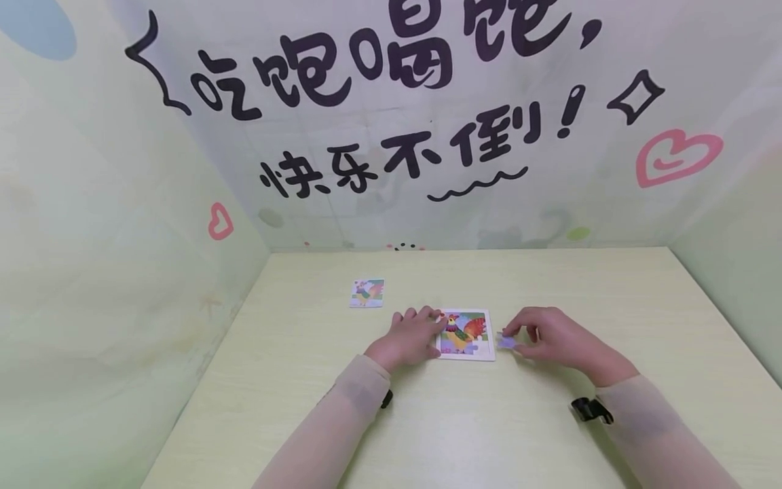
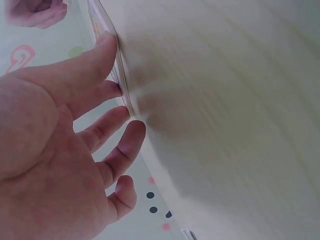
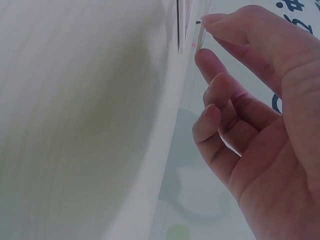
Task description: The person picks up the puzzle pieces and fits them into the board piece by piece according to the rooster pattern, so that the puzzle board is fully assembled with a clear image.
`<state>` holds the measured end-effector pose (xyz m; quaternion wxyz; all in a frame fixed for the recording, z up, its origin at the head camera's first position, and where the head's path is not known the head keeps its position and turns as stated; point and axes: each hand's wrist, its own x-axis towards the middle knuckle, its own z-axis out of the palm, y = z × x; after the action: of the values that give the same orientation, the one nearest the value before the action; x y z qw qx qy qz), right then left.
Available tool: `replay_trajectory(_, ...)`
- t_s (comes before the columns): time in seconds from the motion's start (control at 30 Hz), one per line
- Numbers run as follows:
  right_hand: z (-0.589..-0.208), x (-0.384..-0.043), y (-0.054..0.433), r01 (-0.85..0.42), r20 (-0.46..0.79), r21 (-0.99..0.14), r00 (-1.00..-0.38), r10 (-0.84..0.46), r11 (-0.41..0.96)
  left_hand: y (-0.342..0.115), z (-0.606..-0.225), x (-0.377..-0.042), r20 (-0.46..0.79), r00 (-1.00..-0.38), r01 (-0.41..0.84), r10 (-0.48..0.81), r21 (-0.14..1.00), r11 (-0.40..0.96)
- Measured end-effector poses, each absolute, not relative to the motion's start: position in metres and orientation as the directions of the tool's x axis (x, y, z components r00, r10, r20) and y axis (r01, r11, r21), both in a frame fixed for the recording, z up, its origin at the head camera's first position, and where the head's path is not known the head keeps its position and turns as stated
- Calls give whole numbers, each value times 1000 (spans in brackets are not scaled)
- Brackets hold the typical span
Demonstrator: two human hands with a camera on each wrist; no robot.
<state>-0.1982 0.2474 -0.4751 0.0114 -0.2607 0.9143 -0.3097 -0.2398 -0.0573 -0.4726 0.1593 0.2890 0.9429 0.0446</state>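
A small jigsaw puzzle (image 1: 462, 333) with a white border lies on the table, showing a colourful rooster; a notch shows at its lower right. My left hand (image 1: 411, 337) rests at the puzzle's left edge, the thumb near its lower corner and fingertips on its upper left. In the left wrist view, the thumb (image 2: 102, 55) and fingers touch the board's edge without curling round it. Just right of the board, my right hand (image 1: 559, 339) pinches a light purple puzzle piece (image 1: 505, 341) between thumb and fingers. The right wrist view shows that piece (image 3: 201, 37) edge-on.
A small rooster picture card (image 1: 367, 293) lies behind and left of the puzzle. The pale wooden table (image 1: 452, 435) is bounded by a printed cloth backdrop (image 1: 391, 217) at the back and cloth walls at both sides.
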Motion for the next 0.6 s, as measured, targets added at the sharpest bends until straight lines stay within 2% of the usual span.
replay_trajectory(0.23, -476, -202, 236, -446, 92, -587, -866, -492, 675, -57, -472, -241, -274, -784, 528, 557, 177, 830)
replay_trajectory(0.6, -481, -203, 219, -479, 90, -587, -840, -535, 653, -56, -472, -240, -279, -786, 522, 552, 180, 834)
